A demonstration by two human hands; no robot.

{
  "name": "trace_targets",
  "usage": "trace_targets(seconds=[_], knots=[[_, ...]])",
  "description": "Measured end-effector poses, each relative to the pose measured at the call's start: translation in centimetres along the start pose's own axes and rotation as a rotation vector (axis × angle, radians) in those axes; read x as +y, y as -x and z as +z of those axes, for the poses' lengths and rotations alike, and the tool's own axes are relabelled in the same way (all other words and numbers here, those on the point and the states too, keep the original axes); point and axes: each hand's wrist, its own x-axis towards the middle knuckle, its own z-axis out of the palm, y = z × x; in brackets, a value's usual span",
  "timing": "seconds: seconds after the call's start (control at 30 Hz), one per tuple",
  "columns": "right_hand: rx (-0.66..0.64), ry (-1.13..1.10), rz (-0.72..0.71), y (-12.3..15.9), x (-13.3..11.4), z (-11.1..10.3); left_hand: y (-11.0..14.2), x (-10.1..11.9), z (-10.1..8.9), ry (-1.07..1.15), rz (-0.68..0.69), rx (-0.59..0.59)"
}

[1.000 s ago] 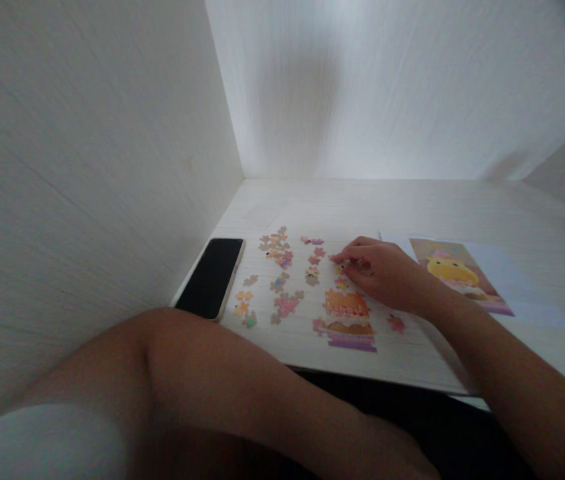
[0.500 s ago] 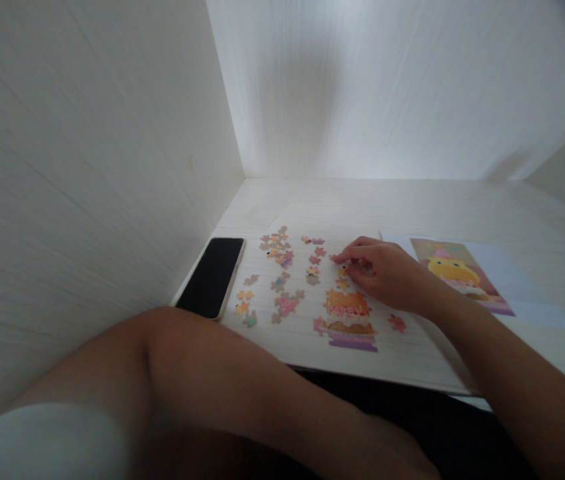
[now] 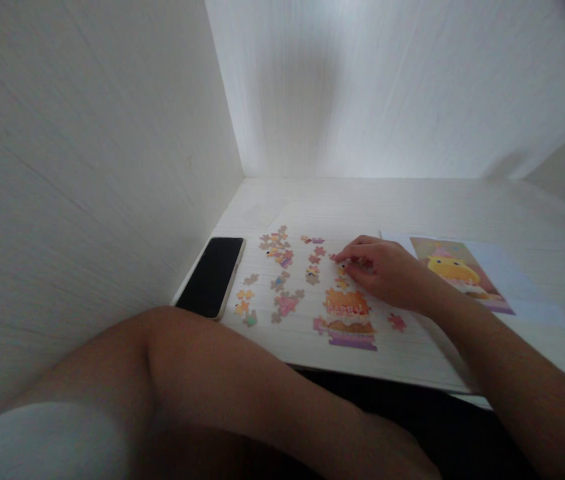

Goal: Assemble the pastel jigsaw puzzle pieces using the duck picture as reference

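My right hand (image 3: 387, 270) rests over the tabletop with its fingers bent and the thumb drawn in. At its fingertips is a small yellow jigsaw puzzle piece (image 3: 342, 269) with a dark dot, partly covered by the fingers. Just below lies another yellow piece (image 3: 342, 283), above a joined puzzle section (image 3: 349, 313) showing an orange cake with lettering and a purple lower edge. A loose pink piece (image 3: 397, 323) sits right of that section. My left forearm crosses the bottom; my left hand (image 3: 397, 448) is low, below the table edge, dark, its fingers hidden.
Loose puzzle pieces (image 3: 279, 250) are spread in groups left of the joined section. A black-screened phone (image 3: 213, 277) lies by the left wall. At the right, a printed picture (image 3: 457, 273) of a yellow character lies on white paper. White panels enclose the table (image 3: 352, 207).
Almost nothing differs. My right hand stays over the same pieces, its fingers shifting only very slightly; my left arm keeps its place.
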Motion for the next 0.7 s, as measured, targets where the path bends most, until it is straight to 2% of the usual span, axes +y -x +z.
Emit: trace_targets(seconds=[0.4, 0.53, 0.7], knots=[[-0.011, 0.028, 0.001, 0.0, 0.1, -0.2, -0.5, -0.9, 0.6, -0.033, 0.063, -0.005], [-0.013, 0.032, -0.003, 0.0, 0.1, -0.2, -0.2, -0.9, 0.5, -0.034, 0.021, -0.009], [-0.023, 0.015, -0.002, 0.0, 0.1, -0.3, -0.4, -1.8, 0.7, -0.016, 0.112, 0.030]])
